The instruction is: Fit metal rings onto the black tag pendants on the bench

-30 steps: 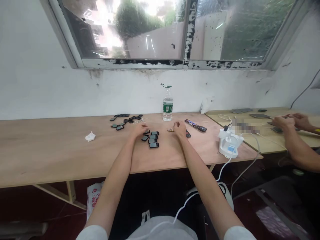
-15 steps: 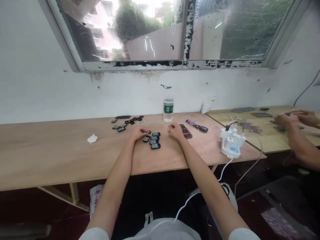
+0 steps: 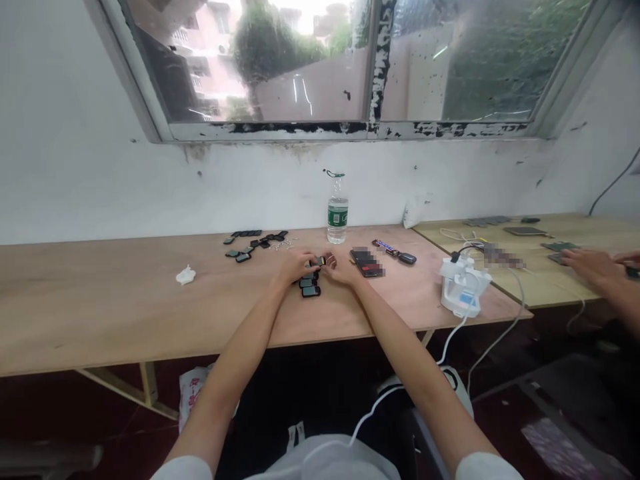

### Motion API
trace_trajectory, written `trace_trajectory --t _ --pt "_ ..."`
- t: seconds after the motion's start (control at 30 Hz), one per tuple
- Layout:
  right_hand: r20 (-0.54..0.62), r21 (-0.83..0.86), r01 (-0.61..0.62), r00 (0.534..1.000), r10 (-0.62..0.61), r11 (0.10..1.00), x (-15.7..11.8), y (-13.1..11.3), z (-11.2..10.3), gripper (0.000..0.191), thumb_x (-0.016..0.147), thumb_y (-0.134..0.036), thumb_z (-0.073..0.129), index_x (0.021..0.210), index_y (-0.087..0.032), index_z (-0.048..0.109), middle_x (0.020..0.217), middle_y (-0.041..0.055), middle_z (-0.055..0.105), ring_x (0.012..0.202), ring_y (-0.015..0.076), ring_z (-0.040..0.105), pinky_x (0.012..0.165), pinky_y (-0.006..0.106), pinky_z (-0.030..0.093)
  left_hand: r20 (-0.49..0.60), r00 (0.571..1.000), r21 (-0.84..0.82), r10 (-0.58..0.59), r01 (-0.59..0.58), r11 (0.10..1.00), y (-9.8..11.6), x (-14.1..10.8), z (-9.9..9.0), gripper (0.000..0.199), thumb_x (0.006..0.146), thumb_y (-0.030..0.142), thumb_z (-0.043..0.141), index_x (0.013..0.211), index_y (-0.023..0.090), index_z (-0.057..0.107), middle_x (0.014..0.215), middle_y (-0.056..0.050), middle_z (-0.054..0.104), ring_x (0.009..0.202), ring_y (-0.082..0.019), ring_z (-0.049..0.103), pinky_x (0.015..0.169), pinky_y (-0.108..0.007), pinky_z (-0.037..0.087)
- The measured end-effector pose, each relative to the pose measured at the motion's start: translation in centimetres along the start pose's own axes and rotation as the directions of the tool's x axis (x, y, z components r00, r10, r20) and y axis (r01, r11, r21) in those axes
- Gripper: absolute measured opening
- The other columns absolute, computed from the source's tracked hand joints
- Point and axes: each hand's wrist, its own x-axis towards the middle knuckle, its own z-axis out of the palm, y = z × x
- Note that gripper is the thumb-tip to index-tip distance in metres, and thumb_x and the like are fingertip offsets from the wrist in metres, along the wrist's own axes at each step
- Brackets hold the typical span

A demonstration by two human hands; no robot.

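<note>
My left hand [image 3: 299, 266] and my right hand [image 3: 338, 269] meet over the middle of the wooden table. Between their fingertips is a small dark device [image 3: 321, 261], and fingers of both hands close on it. Just below them lie more dark devices with grey screens [image 3: 311, 291], stacked in a short column and partly covered by my left hand. A black phone [image 3: 367, 262] rests flat to the right of my right hand. Farther back on the left are several dark pieces [image 3: 243, 256] and a scatter of tiny white bits [image 3: 283, 245].
A water bottle [image 3: 337, 217] stands near the wall. Rightward lie a snack bar [image 3: 385, 247], a dark key fob [image 3: 407, 257] and a white power strip [image 3: 460, 287] with cables. Crumpled tissue [image 3: 185, 275] lies left. Another person's hands [image 3: 595, 267] work at the far right table.
My left hand has moved right with the small device, and my right hand has come left to meet it. The other person's hands have moved lower and apart.
</note>
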Motion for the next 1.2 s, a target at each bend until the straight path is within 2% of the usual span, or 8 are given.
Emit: trace_trajectory --t 0.2,0.4,0.57,0.7,0.87,0.93,1.07,1.2 --pt "-0.023 0.013 0.020 1.000 -0.019 1.000 0.0 -0.3 -0.2 0.027 0.084 -0.031 0.076 0.106 -0.023 0.062 0.091 0.0023 0.071 0.078 0.0184 0.065 0.070 0.030 0.055 -0.004 0.994 0.053 0.106 -0.105 0.993 -0.3 -0.4 0.1 0.009 0.093 0.029 0.085 0.088 0.021 0.082 0.110 -0.008 0.083 0.101 -0.025 0.078 0.094 -0.037 0.061" --pt "-0.034 0.071 0.031 0.999 -0.028 0.997 -0.1 -0.3 -0.1 0.029 0.085 -0.036 0.075 0.105 -0.024 0.060 0.089 0.0014 0.068 0.075 0.0181 0.064 0.069 0.031 0.056 -0.062 0.991 0.048 0.120 -0.117 0.992 -0.7 -0.4 0.5 0.012 0.093 0.030 0.085 0.086 0.021 0.082 0.110 -0.010 0.084 0.099 -0.025 0.079 0.093 -0.039 0.063" --pt "-0.053 0.042 0.026 0.998 -0.023 0.999 -0.1 -0.3 -0.1 0.028 0.086 -0.036 0.074 0.107 -0.024 0.060 0.090 0.0024 0.069 0.081 0.0202 0.067 0.071 0.032 0.057 -0.058 0.993 0.039 0.107 -0.105 0.994 -0.8 -0.4 0.4 0.013 0.093 0.032 0.085 0.085 0.022 0.081 0.110 -0.008 0.084 0.100 -0.024 0.079 0.094 -0.037 0.063" --pt "-0.033 0.036 0.044 0.999 -0.042 0.998 -0.2 -0.5 -0.1 0.029 0.085 -0.036 0.073 0.106 -0.024 0.057 0.092 0.0024 0.068 0.080 0.0200 0.065 0.068 0.031 0.054 -0.038 0.994 0.010 0.104 -0.104 0.995 -0.5 -0.5 0.1 0.015 0.095 0.033 0.083 0.085 0.022 0.081 0.111 -0.008 0.084 0.098 -0.024 0.079 0.093 -0.037 0.063" --pt "-0.004 0.050 0.019 1.000 -0.019 0.999 -0.4 -0.9 -0.3 0.030 0.085 -0.037 0.074 0.104 -0.026 0.052 0.084 -0.0017 0.063 0.075 0.0186 0.063 0.068 0.031 0.054 0.002 0.998 -0.043 0.067 -0.066 0.997 -0.1 -0.4 -0.2 0.021 0.096 0.036 0.081 0.080 0.021 0.079 0.111 -0.010 0.084 0.100 -0.024 0.078 0.094 -0.037 0.062" --pt "-0.003 0.047 0.008 1.000 -0.008 0.999 -0.5 -1.1 -0.3 0.030 0.087 -0.038 0.073 0.104 -0.026 0.051 0.087 -0.0008 0.064 0.076 0.0184 0.063 0.069 0.031 0.054 0.008 0.999 -0.059 0.043 -0.042 0.997 -0.1 -0.4 -0.2 0.023 0.096 0.037 0.081 0.080 0.021 0.079 0.111 -0.010 0.083 0.100 -0.025 0.078 0.095 -0.038 0.063" --pt "-0.076 -0.023 0.035 0.996 -0.037 0.999 -0.2 -1.5 -0.1 0.021 0.091 -0.036 0.071 0.100 -0.025 0.056 0.102 0.0043 0.067 0.087 0.0203 0.063 0.079 0.034 0.056 0.006 1.000 -0.084 0.016 -0.016 0.996 0.0 -0.4 0.0 0.022 0.095 0.036 0.081 0.080 0.021 0.079 0.110 -0.011 0.083 0.097 -0.025 0.078 0.094 -0.040 0.064" --pt "-0.135 -0.049 0.034 0.990 -0.041 0.998 0.2 -1.6 0.6 0.011 0.091 -0.031 0.068 0.094 -0.024 0.060 0.098 0.0048 0.070 0.087 0.0215 0.063 0.083 0.036 0.055 -0.003 1.000 -0.104 -0.010 0.009 0.994 -0.2 -0.5 0.2 0.020 0.093 0.034 0.083 0.080 0.020 0.080 0.108 -0.010 0.083 0.095 -0.023 0.078 0.092 -0.037 0.062"
